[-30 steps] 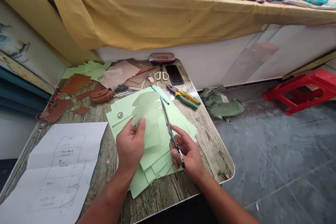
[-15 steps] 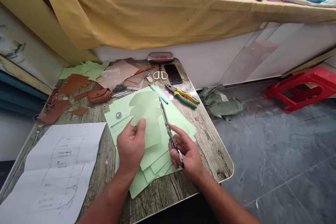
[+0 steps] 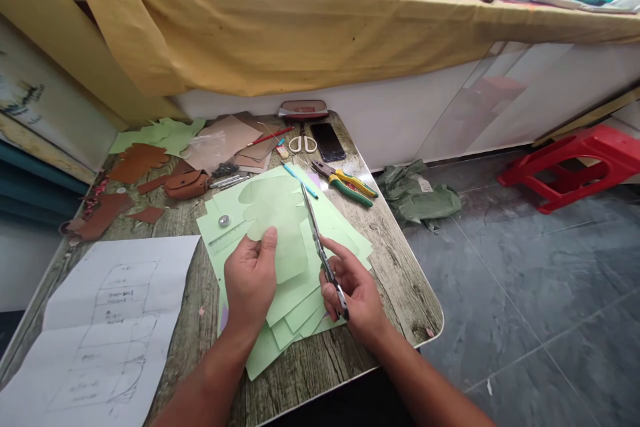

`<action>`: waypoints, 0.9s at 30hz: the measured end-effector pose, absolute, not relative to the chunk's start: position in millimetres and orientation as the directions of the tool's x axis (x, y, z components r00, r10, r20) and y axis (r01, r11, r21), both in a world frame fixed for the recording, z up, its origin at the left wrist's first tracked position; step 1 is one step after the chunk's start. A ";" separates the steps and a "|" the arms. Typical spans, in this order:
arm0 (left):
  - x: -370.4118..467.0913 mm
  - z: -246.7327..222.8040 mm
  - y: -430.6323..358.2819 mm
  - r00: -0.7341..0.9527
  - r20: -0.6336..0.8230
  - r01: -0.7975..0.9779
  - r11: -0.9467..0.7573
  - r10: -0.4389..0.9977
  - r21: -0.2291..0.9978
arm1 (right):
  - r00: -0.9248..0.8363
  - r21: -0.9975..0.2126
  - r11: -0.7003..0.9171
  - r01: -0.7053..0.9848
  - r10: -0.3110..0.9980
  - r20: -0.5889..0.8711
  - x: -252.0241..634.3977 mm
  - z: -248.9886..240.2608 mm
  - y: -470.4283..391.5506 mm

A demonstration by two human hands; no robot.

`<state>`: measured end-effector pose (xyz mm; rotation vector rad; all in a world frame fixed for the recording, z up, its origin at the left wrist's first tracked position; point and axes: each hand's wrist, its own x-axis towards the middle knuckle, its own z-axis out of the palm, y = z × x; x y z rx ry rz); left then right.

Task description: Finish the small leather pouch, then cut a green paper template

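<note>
My left hand (image 3: 253,273) pinches a pale green paper cutout (image 3: 280,220) between thumb and fingers. Its upper part has rounded lobes on both sides, and the lower part is straight-edged. Wrapped round the handles of a pair of scissors (image 3: 320,247) is my right hand (image 3: 353,283). The blades point away from me, close along the cutout's right edge; whether they touch it I cannot tell. Beneath both hands lies a stack of green paper sheets (image 3: 345,233), with a small round metal piece (image 3: 224,221) and a clear ruler (image 3: 227,235) on its left side.
Pliers (image 3: 345,183), a blue pen (image 3: 300,180), white-handled scissors (image 3: 303,141) and a phone (image 3: 328,141) lie behind the stack. Leather pieces and a small brown pouch (image 3: 187,184) are at the back left. A drawn sheet (image 3: 115,320) covers the front left. A red stool (image 3: 575,167) stands right.
The whole view has shifted slightly. The cutout and both hands keep nearly the same pose, and the scissor blades stay at the cutout's right side.
</note>
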<state>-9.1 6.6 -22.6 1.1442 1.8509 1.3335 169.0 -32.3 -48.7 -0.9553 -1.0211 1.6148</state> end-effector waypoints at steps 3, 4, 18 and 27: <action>-8.9 -22.5 6.3 -0.460 0.025 0.308 0.133 0.887 0.942 | -0.232 -0.932 -0.186 -0.312 0.966 -0.115 169.1 -48.9 -32.0; -8.8 -22.5 6.1 -0.459 0.023 0.308 0.135 0.888 0.942 | -0.229 -0.932 -0.186 -0.310 0.966 -0.116 169.2 -48.6 -32.0; -9.2 -22.9 6.1 -0.452 0.046 0.316 0.111 0.891 0.942 | -0.225 -0.939 -0.180 -0.294 0.967 -0.115 169.4 -50.7 -33.5; -9.7 -24.2 5.2 -0.449 0.079 0.370 0.105 0.890 0.923 | -0.233 -0.937 -0.166 -0.308 0.968 -0.095 169.2 -50.2 -33.3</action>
